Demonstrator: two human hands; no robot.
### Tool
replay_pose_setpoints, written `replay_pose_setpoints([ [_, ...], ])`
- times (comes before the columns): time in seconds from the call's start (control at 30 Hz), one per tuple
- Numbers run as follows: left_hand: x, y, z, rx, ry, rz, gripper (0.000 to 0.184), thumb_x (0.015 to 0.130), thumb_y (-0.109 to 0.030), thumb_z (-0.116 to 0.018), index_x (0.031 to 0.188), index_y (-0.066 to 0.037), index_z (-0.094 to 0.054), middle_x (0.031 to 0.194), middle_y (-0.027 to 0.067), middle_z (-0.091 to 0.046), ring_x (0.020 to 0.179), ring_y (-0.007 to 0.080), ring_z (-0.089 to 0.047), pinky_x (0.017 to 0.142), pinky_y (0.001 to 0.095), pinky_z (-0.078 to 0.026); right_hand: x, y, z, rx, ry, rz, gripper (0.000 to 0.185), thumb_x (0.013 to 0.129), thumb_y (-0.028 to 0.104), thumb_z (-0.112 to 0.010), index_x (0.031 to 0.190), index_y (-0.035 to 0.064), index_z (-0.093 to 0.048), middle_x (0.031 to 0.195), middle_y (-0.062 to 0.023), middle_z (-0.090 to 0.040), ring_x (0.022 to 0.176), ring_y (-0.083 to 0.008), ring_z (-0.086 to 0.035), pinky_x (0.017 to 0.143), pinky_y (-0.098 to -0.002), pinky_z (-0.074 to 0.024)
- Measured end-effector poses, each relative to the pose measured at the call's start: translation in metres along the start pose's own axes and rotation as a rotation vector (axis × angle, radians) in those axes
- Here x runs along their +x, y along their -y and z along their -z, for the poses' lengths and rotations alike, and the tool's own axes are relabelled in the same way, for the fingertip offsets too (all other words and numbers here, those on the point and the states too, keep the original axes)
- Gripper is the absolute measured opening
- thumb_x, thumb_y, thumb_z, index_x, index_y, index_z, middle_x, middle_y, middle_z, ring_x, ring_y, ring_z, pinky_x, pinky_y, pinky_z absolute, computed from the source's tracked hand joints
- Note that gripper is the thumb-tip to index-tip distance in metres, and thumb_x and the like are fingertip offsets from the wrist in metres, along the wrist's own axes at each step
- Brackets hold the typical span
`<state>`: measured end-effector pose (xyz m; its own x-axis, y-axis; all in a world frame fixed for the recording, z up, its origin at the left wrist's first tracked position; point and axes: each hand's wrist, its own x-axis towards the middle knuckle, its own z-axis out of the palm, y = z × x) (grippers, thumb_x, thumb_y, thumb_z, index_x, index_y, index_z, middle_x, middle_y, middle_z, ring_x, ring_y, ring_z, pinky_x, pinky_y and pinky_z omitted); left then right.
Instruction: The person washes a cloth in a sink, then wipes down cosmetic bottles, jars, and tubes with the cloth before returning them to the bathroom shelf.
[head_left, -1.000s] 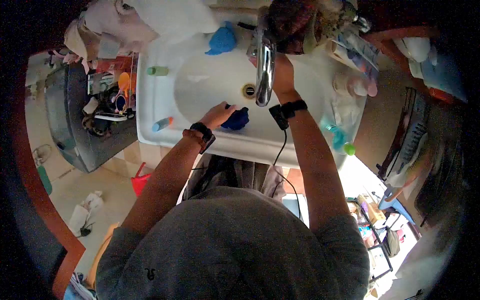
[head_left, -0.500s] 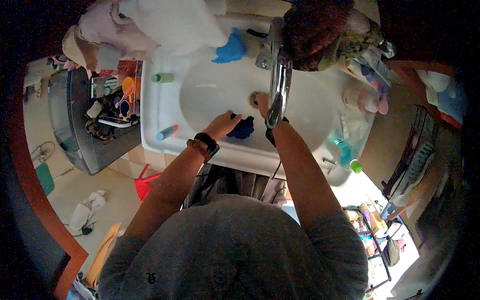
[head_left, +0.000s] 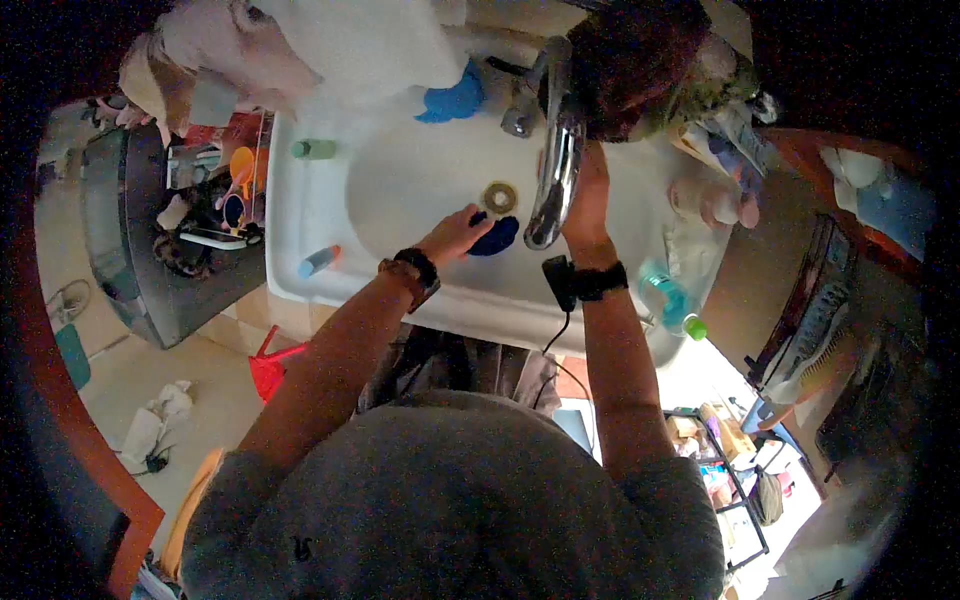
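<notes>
My left hand [head_left: 455,235] is closed on a dark blue cloth [head_left: 495,237] at the near side of the white sink [head_left: 385,190]. The round drain [head_left: 499,197] lies just beyond the cloth. My right hand [head_left: 590,200] is raised beside the chrome faucet [head_left: 556,180], on its right; the spout partly covers it and its fingertips are hidden. A bright blue cloth [head_left: 455,98] rests at the sink's back edge, left of the faucet base.
On the left rim lie a green bottle [head_left: 315,149] and a blue tube [head_left: 319,262]. A teal bottle with a green cap [head_left: 670,300] lies on the right rim. White cloth [head_left: 350,50] hangs at the back left.
My right hand has moved from the drain, up and to the right behind the faucet. My left hand stays on the dark blue cloth. The drain opening looks lighter than before.
</notes>
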<state>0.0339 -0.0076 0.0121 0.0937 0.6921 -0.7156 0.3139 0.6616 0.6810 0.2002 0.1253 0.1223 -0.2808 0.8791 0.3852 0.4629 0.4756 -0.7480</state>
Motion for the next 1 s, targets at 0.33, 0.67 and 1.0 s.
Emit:
replay_pose_setpoints([
  [0.33,0.004,0.014,-0.009,0.775,-0.278,-0.049,0.057,0.076,-0.034,-0.071,0.122,-0.006,-0.052,0.119,0.0208,-0.051,0.111,0.0400,-0.050,0.085,0.0501,-0.046,-0.019,0.013,-0.017,0.052,0.217,0.062,0.033,0.085,0.004,-0.059,0.118,0.0083,-0.056,0.115,-0.0145,-0.061,0.104,-0.0315,-0.059,0.091,-0.0389,-0.0468],
  [0.67,-0.006,0.011,-0.011,0.107,-0.153,-0.200,0.033,0.075,-0.023,-0.069,0.097,-0.003,-0.054,0.090,0.0140,-0.059,0.081,0.0252,-0.058,0.072,0.0347,-0.047,-0.120,-0.046,-0.039,0.996,0.251,-1.102,0.014,0.086,0.013,-0.062,0.091,0.0001,-0.062,0.079,-0.0075,-0.063,0.073,-0.0178,-0.062,0.065,-0.0307,-0.0525],
  [1.0,-0.036,-0.047,-0.016,-0.443,0.105,-0.111,0.030,0.080,-0.011,-0.066,0.107,-0.002,-0.058,0.088,0.0012,-0.059,0.079,0.0103,-0.054,0.069,0.0249,-0.045,-0.140,-0.080,-0.049,0.311,0.391,-0.724,0.031,0.084,0.028,-0.067,0.102,0.0035,-0.062,0.099,-0.0126,-0.061,0.089,-0.0250,-0.061,0.078,-0.0339,-0.0496],
])
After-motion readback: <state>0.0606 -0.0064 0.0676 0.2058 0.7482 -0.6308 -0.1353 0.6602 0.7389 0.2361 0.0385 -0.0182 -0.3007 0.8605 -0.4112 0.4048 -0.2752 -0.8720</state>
